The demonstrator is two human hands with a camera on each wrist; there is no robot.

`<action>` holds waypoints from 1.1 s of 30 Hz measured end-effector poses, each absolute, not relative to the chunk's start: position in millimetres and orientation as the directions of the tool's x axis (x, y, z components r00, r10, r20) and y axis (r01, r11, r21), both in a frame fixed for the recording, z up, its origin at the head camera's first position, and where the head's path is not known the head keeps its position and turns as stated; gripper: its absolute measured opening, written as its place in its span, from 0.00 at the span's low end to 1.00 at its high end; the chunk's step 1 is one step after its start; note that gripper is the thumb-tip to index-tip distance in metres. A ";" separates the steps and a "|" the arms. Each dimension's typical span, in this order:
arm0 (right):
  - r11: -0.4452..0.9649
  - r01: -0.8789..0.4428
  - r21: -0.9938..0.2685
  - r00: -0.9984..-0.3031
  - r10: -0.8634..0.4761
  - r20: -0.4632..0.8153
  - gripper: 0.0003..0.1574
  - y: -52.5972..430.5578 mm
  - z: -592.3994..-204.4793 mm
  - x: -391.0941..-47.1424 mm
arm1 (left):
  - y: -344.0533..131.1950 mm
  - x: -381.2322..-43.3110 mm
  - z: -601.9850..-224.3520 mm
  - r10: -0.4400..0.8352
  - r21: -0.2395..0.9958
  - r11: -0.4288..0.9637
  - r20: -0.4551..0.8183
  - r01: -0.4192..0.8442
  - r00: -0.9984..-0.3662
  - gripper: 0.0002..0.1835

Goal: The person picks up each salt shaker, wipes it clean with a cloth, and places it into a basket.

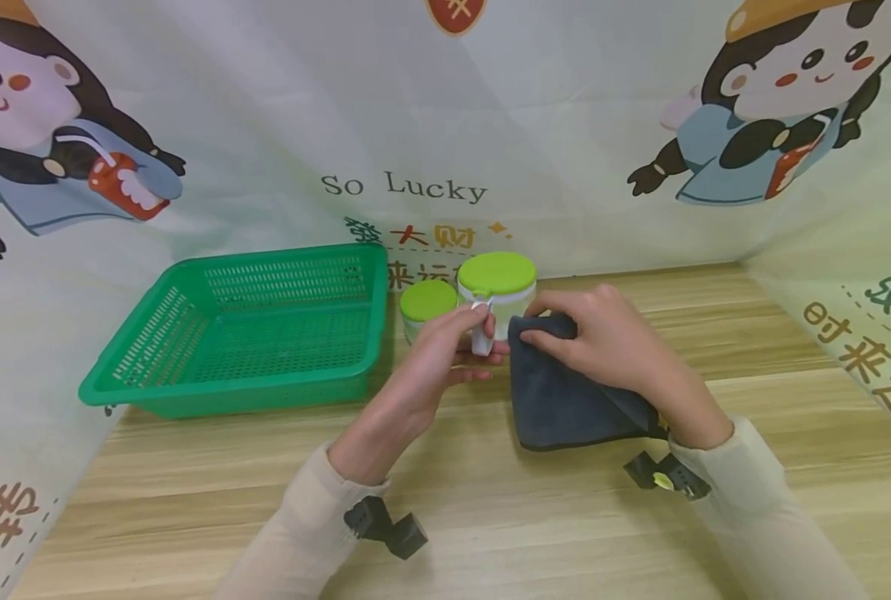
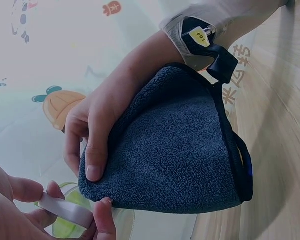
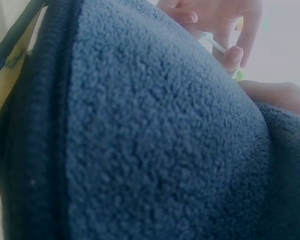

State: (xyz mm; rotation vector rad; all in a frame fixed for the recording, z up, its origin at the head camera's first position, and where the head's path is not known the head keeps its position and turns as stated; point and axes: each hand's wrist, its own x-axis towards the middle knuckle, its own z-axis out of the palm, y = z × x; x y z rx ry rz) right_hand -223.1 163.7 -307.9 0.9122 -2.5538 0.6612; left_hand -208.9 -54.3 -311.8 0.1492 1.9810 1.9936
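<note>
In the head view my right hand (image 1: 603, 333) pinches the top edge of a folded dark blue-grey cloth (image 1: 565, 400), which hangs down beneath it. The cloth's fuzzy face and dark hem fill much of the right wrist view. My left hand (image 1: 441, 350) pinches a white handle-like piece (image 2: 67, 210) between thumb and fingers. That piece overlaps the front of a larger clear jar with a bright green lid (image 1: 496, 273); whether it belongs to the jar I cannot tell. One left fingertip is right at the cloth's corner. A smaller green-lidded jar (image 1: 428, 302) stands left of the larger one.
A green plastic basket (image 1: 227, 392) with slotted sides sits on the left of the wood-grain table (image 1: 475, 517). Behind it all hangs a printed white backdrop (image 1: 580, 117), whose side panels border the table left and right.
</note>
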 end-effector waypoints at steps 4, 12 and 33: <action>0.683 -0.660 -0.314 -0.735 -0.499 0.460 0.09 163.7 -308.1 -223.0 | -54.2 -209.3 -312.6 0.299 0.987 0.017 -0.156 -0.158 -0.942 0.16; 0.691 -0.650 -0.316 -0.745 -0.498 0.444 0.10 163.5 -308.7 -223.2 | -54.2 -209.1 -313.5 0.307 0.986 0.020 -0.164 -0.166 -0.938 0.15; 0.698 -0.636 -0.328 -0.760 -0.493 0.423 0.10 164.1 -308.1 -223.7 | -53.0 -209.0 -314.5 0.307 0.985 0.018 -0.170 -0.173 -0.937 0.15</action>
